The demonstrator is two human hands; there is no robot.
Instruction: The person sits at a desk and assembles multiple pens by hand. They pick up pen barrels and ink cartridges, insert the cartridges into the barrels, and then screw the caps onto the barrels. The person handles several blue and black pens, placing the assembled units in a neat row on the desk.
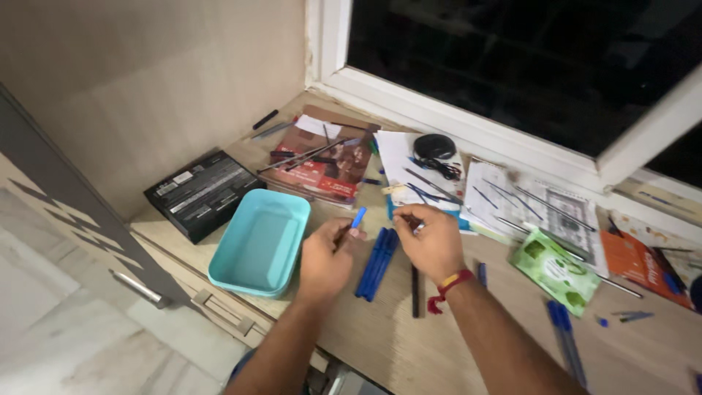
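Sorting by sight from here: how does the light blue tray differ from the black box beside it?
The light blue tray is an open, empty container with rounded corners; the black box is closed, flat and sharp-cornered. The tray is plain, while the box has printed labels on top. The tray lies nearer the left hand; the box sits against the wall. Both are rectangular and rest on the wooden desk.

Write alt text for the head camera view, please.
Two bare hands work over a wooden desk: the left hand holds a thin pen part beside an empty turquoise plastic tray, the right hand hovers above grouped blue pens.
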